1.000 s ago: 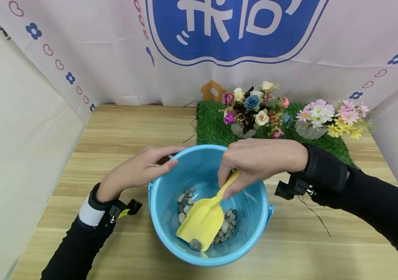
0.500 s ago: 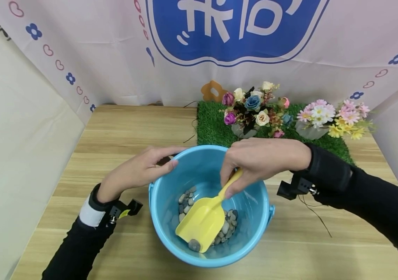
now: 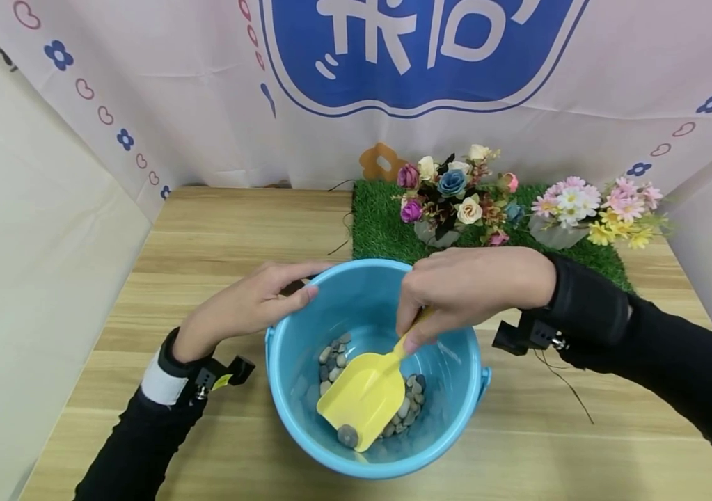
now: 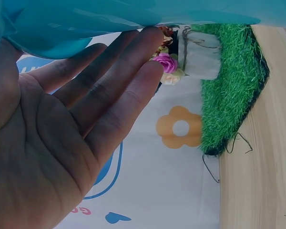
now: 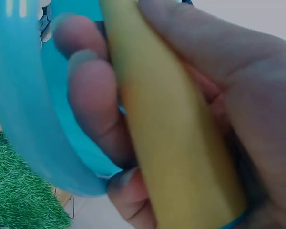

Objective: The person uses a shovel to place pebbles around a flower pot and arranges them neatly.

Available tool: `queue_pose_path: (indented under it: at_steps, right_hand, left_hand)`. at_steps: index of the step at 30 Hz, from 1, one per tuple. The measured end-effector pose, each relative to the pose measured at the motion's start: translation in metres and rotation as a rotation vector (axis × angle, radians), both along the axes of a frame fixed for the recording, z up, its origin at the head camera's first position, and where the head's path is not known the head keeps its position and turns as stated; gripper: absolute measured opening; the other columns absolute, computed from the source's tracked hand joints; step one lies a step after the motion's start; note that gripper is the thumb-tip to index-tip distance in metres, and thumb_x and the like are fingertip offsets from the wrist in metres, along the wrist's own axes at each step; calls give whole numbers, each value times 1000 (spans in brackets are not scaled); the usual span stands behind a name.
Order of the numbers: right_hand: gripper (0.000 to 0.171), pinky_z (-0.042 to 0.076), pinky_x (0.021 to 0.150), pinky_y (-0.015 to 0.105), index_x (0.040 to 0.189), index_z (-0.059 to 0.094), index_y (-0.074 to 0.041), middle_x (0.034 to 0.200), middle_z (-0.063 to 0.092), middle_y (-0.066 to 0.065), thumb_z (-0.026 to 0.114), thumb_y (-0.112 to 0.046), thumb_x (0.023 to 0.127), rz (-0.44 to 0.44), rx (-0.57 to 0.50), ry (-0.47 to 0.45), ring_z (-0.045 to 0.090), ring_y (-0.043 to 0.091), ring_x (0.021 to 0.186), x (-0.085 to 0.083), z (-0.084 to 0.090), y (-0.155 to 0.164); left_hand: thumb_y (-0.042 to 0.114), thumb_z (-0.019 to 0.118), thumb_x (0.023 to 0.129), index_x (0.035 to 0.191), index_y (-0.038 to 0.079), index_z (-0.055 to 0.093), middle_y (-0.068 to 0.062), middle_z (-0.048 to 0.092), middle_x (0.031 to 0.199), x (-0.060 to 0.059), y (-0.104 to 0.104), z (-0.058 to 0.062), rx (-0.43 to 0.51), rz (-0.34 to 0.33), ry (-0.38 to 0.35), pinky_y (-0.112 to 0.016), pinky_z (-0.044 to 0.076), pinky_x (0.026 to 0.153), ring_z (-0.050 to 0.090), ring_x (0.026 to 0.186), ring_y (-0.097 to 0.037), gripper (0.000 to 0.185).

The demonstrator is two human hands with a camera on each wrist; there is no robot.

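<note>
Scooping step: right hand (image 3: 475, 285) grips the yellow shovel (image 3: 365, 396) among pebbles (image 3: 408, 407) in the blue bucket (image 3: 293, 390), spread left hand (image 3: 249, 306) bracing its rim; lifting likely calls for a level blade.

A wooden table (image 3: 218, 229) stands against a pale cloth backdrop (image 3: 174, 90) printed with hearts, small flowers and a blue emblem (image 3: 418, 56), with plain cream walls (image 3: 24, 229) at either side.

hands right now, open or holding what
Left hand: open, fingers straight against the blue bucket rim.
Right hand: grips the yellow scoop handle.
</note>
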State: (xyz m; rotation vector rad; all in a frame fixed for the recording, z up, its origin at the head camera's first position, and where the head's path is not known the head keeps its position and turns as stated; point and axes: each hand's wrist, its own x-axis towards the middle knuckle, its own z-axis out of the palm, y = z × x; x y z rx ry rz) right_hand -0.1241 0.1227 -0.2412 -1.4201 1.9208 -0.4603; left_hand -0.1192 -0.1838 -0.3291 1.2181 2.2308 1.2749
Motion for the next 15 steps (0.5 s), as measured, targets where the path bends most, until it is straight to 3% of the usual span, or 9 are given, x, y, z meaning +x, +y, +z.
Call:
queue_pose_path:
  at_steps: [6,10,15]
  right_hand:
    - [20,37,55,24,85,75,-27,66,56,-12,64,-32,102,10,14,33,46,2,55,0,2,2]
    - [20,39,57,25,89,76,-28,67,56,-14,62,-33,103,11,-14,-1,47,2,58,-2,2,7]
    - [21,38,59,29,91,73,-30,68,46,-16,58,-35,105,9,-66,-49,39,6,59,-6,5,18]
  left_hand:
    - [17,47,110,149,0,47,-12,71,117,-1,0,-1,4,-6,-5,-32,62,71,74,84,-14,43]
    - [17,47,110,149,0,48,-11,71,117,-1,0,-1,3,-5,3,-31,62,70,74,84,-14,42]
    - [17,46,110,148,1,49,-11,72,112,-1,0,-1,3,-11,17,-32,63,66,73,79,-13,42]
